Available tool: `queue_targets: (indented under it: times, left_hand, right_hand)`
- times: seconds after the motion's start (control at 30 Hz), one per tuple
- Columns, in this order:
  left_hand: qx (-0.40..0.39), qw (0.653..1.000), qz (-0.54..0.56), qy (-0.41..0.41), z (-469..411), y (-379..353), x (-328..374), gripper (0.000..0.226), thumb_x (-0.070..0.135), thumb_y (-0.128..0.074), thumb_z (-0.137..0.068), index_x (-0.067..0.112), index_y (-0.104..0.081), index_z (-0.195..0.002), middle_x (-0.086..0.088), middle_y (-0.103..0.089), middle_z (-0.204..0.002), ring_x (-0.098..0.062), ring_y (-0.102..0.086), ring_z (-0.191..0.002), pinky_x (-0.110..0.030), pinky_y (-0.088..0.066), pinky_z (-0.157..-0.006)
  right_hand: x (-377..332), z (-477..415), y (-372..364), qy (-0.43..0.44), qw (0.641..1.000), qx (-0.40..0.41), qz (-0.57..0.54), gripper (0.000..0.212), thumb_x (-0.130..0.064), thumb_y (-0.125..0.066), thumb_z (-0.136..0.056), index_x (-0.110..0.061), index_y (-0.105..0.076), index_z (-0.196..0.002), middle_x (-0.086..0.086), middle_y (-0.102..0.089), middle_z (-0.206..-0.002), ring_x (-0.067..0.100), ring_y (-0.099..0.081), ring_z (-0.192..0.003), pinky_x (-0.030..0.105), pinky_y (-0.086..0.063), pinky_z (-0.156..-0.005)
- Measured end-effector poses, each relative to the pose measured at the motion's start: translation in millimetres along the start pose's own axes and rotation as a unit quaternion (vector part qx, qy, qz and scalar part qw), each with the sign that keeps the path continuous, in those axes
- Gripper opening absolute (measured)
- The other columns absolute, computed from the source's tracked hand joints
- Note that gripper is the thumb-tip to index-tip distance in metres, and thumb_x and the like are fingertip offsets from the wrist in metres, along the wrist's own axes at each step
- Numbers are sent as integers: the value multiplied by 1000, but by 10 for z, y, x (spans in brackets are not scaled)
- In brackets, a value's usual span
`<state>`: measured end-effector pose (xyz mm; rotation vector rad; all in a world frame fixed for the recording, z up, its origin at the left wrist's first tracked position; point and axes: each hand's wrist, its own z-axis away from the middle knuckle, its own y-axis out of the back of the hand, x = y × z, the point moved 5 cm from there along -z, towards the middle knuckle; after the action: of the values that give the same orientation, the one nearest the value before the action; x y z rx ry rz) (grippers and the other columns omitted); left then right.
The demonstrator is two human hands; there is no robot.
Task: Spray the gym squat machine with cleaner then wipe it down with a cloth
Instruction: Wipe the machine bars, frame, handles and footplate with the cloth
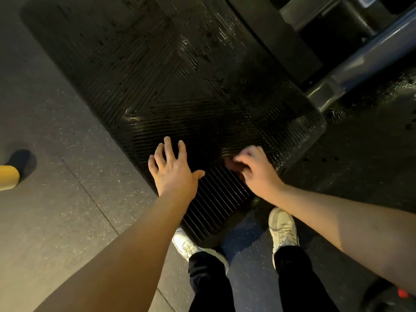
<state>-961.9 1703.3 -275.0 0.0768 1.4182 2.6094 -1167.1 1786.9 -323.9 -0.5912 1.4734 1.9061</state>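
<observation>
The squat machine's black ribbed footplate [180, 86] fills the middle of the head view, and patches of it shine wet. My left hand [173, 170] hovers or rests at the plate's near edge with its fingers spread and holds nothing. My right hand [254, 170] is blurred, its fingers curled down on the plate. It grips what looks like a dark cloth [204, 156], which shows as a flat black patch between my hands and is hard to tell from shadow. No spray bottle is clearly visible.
A grey steel frame tube [360, 64] slants along the plate's right side. Speckled rubber floor [56, 199] lies to the left, with a yellow post end [9, 177] at the far left. My white shoes [282, 226] stand below the plate. A dark object with a red part [401, 293] sits bottom right.
</observation>
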Motion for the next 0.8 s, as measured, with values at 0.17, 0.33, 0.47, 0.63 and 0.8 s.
queue_targets:
  times: [0.17,0.33,0.47,0.63,0.8]
  left_hand:
    - [-7,1000,-6,8,-2,16,17,96,65,-57,-94,26,-3,-164,-8,12,-171,-32,9,-156,-53,-1,-126]
    - [-15,1000,-14,18,-22,43,56,97,60,-62,-93,23,-7,-164,-11,9,-170,-34,6,-156,-54,-3,-126]
    - [-7,1000,-4,5,-44,86,145,95,54,-66,-91,19,-14,-162,-11,6,-170,-33,3,-156,-53,-3,-127]
    - [-6,999,-10,-30,-197,76,329,98,64,-62,-91,25,-9,-164,-10,8,-171,-32,6,-157,-54,-2,-127]
    - [-30,999,-33,-18,-248,4,388,102,65,-59,-93,26,2,-164,-10,17,-170,-33,13,-157,-55,3,-127]
  right_hand:
    - [-679,-1512,-74,-10,998,66,-19,28,0,-69,-90,-1,-71,-118,22,-58,-117,37,-51,-113,25,-34,-96]
    - [-656,-1540,-81,37,999,17,15,28,2,-62,-93,-3,-72,-119,17,-56,-120,30,-48,-115,33,-39,-101]
    - [-10,-680,42,10,1000,-3,27,37,12,-59,-86,-2,-70,-119,13,-56,-115,28,-47,-110,40,-43,-101]
    - [489,301,263,-34,996,-48,62,42,16,-61,-82,-4,-68,-119,7,-54,-117,20,-46,-113,44,-48,-103]
    - [373,118,257,-63,998,-14,15,37,12,-64,-87,-4,-68,-120,9,-54,-120,19,-46,-115,41,-48,-104]
